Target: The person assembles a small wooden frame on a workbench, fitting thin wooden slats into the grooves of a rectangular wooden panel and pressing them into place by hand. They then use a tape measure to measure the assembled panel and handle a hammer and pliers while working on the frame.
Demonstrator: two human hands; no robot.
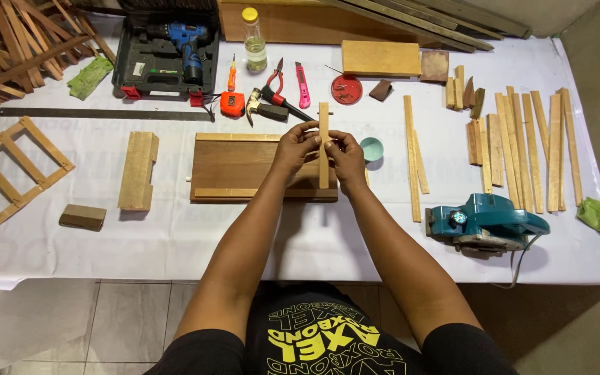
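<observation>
White cloth covers the table (314, 236). On it, centre: brown board (237, 167), flat, with pale edge strips. Right of board: loose slats (522, 149) lying side by side; teal electric planer (486, 222) near the front edge. Left: slatted frame (8, 177), wood block (137, 170), small dark block (82, 217), long steel ruler (105, 114). Back: open case with blue drill (187, 47), clear bottle (254, 40), pliers (276, 80), pink knife (303, 85), orange tape measure (231, 104), red lid (346, 89) with small nails. Small teal cup (371, 148) just beside the right hand.

Left hand (296, 149) and right hand (347, 158) meet over the board's right end. Both sets of fingers are pinched on one narrow strip (323, 149), held lengthwise away from the person, above the board.
</observation>
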